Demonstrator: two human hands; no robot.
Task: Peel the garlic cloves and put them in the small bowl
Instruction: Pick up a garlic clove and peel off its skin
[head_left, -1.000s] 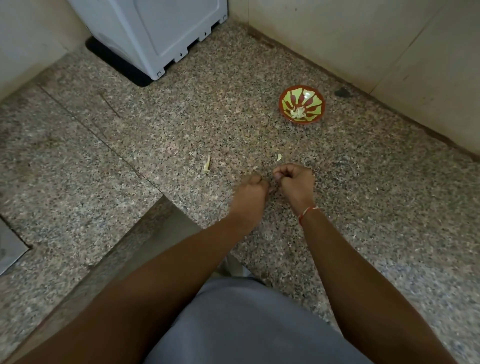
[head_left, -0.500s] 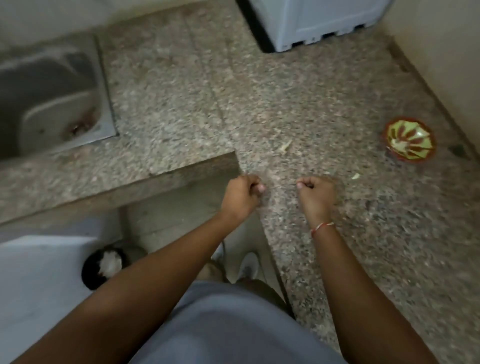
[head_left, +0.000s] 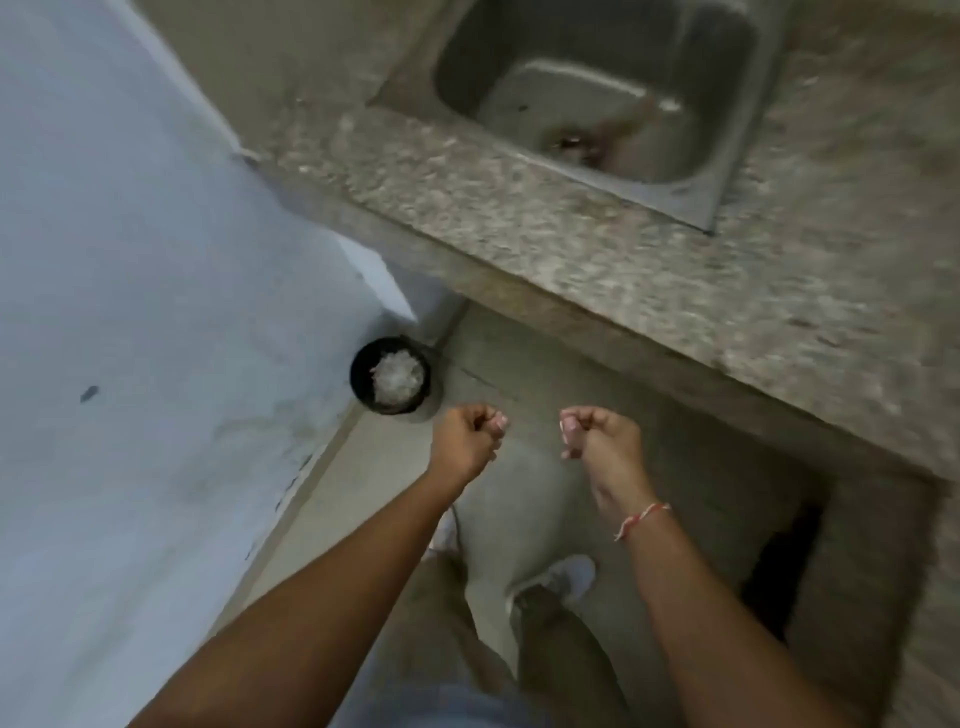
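My left hand (head_left: 467, 439) and right hand (head_left: 597, 434) hover apart above the floor, both curled; I cannot tell what, if anything, they pinch. A black bin (head_left: 390, 376) sits just left of my left hand. The small bowl is out of view; the desk (head_left: 597, 260) lies ahead.

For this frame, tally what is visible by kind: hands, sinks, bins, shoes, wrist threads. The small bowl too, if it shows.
Hands: 2, left hand and right hand
Sinks: 1, steel sink
Bins: 1, black bin on the floor
Shoes: 1, white shoe
Wrist threads: 1, red thread
Small bowls: 0 in view
Total: 6
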